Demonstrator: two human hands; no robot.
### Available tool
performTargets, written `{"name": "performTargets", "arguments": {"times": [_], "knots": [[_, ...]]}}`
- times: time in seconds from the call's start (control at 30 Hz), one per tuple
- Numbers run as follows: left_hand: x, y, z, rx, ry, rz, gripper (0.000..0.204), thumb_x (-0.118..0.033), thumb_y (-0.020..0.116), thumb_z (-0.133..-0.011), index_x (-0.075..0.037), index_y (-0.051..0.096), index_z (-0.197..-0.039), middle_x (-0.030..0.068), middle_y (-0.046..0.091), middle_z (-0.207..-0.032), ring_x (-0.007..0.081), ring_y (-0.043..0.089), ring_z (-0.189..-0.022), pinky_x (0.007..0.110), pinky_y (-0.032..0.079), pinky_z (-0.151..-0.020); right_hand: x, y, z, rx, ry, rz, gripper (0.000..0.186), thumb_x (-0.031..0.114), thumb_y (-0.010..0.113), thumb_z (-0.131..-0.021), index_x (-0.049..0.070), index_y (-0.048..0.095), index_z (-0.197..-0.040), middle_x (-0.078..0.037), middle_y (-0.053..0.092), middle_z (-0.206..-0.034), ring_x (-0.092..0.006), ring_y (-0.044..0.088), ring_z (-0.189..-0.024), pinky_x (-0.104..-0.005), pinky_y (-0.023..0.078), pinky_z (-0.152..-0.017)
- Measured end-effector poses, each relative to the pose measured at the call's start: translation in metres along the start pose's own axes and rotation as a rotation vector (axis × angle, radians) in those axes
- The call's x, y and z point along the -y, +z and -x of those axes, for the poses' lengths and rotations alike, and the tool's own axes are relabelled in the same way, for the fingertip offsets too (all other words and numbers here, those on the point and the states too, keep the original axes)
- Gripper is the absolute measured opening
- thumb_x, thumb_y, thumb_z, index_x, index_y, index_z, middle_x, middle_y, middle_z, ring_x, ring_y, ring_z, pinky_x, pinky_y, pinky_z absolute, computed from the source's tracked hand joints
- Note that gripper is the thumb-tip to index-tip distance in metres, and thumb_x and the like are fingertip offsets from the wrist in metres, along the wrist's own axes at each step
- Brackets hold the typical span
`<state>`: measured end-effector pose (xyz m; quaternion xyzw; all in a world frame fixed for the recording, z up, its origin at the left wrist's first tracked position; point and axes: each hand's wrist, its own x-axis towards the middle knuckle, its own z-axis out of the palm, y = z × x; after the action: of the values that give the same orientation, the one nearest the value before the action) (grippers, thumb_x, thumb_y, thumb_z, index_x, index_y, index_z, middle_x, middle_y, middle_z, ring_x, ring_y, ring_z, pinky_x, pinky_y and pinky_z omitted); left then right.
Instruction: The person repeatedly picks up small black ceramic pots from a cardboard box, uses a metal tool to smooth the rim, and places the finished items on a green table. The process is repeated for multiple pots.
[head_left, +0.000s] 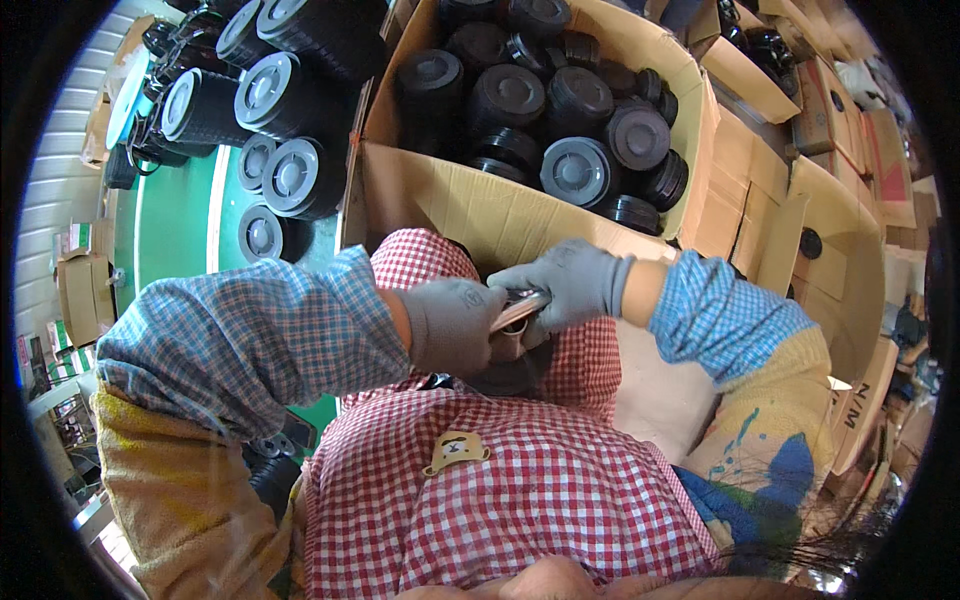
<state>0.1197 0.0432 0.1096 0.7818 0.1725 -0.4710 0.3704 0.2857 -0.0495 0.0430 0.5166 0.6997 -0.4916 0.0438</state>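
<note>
In front of my lap, my gloved hands meet around a small flat, shiny, metal-looking piece (522, 311). My right hand (568, 287) grips its upper end between thumb and fingers. My left hand (452, 322) is closed at its lower end, and the palm side is hidden. Just under the piece shows a pale rounded part with a dark opening (512, 328); I cannot make out what it is. Both hands wear grey gloves, with blue checked sleeve covers above them.
Beyond my hands stands a large open cardboard box (460, 195) full of round black lidded-looking parts (578, 170). Stacks of similar black parts (292, 175) stand on a green surface (178, 225) at the left. More cardboard boxes (835, 235) crowd the right side.
</note>
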Motion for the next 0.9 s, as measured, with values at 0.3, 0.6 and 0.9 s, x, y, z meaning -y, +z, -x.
{"name": "performTargets", "arguments": {"times": [0.3,0.6,0.9], "knots": [[0.047,-0.013,-0.053,-0.007,0.357,-0.596,0.040,-0.019,0.064,-0.089,-0.009,0.056,-0.127,0.0158,0.071,-0.100,0.0357,0.072,-0.097,0.048,0.059,-0.082,0.054,0.029,0.033,-0.248,0.311,-0.361,0.065,0.052,0.060,-0.096,0.011,0.043,-0.143,-0.026,0.069,-0.116,-0.0436,0.067,-0.109,-0.0498,0.051,-0.093],[0.051,-0.012,-0.069,-0.409,0.503,-0.847,0.050,-0.026,0.079,-0.078,-0.010,0.059,-0.120,0.0098,0.068,-0.106,0.0338,0.071,-0.098,0.047,0.057,-0.084,0.056,0.082,0.030,-0.535,0.315,-0.632,0.052,0.028,0.055,-0.101,0.003,0.041,-0.145,-0.026,0.066,-0.107,-0.0379,0.066,-0.097,-0.0447,0.052,-0.084],[0.128,0.138,0.026,-0.708,0.784,-0.632,0.025,-0.023,0.071,-0.081,-0.011,0.069,-0.102,0.0072,0.065,-0.122,0.0292,0.059,-0.118,0.044,0.049,-0.102,0.019,0.124,0.087,-1.339,0.277,-1.214,0.035,0.019,0.048,-0.106,0.001,0.055,-0.135,0.000,0.055,-0.070,-0.0061,0.044,-0.047,-0.0200,0.035,-0.044]]}}
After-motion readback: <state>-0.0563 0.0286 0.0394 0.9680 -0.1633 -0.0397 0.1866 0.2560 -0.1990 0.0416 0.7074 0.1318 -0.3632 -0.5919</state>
